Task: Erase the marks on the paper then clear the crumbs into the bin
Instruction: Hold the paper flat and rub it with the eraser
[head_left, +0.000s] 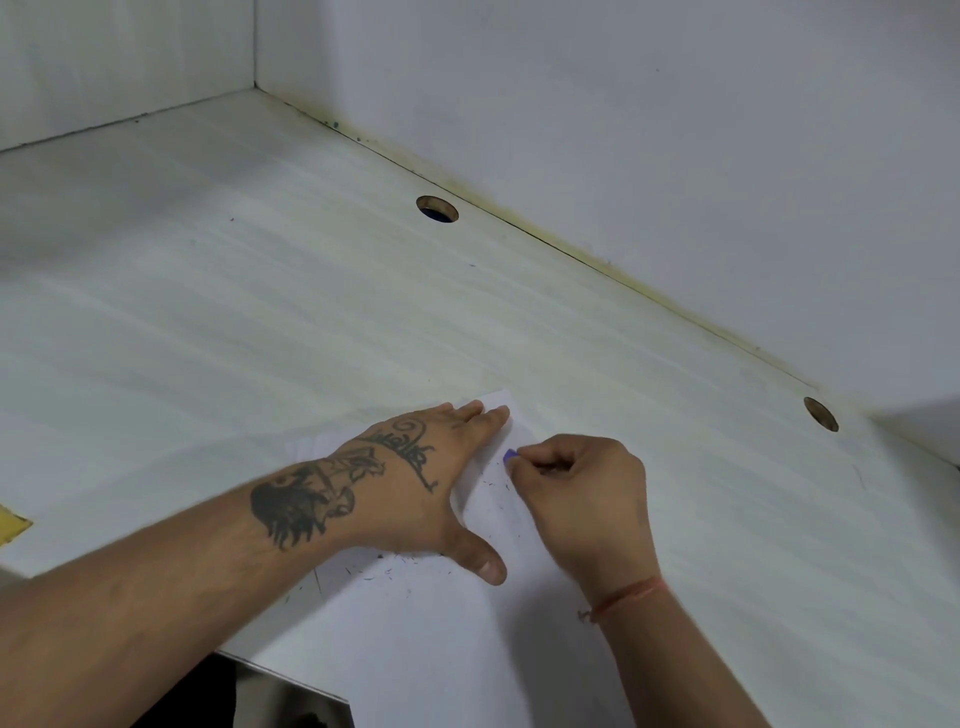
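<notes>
Two bare forearms reach in from the bottom edge over a pale, faintly streaked desk (260, 291) set into a white corner. White paper (441, 639) lies on the desk's near part, running from the near edge up toward a far corner just past the fingertips of the left hand (415, 483).

That left hand lies flat and spread on the paper, palm down, thumb splayed toward the camera and fingers stretched along the sheet's far edge. Dark tattoos cover its back and the wrist behind it.

Just beside it, the right hand (582, 499) is curled into a loose fist, its fingertips pinching a small blue-violet eraser (511, 456). Only the eraser's tip shows past the fingers; it sits at the paper near the left hand's fingertips. Whether it actually touches the sheet cannot be told. An orange thread bracelet (628, 595) circles the right wrist.

Dark crumbs (400, 564) and short specks are scattered on the paper, a cluster just below the left thumb and a few more between the two hands.

Farther back, two round cable holes are cut in the desk near the wall, one at the middle (437, 209) and one at the right (821, 414). A yellow patch (11, 525) shows at the left edge.
</notes>
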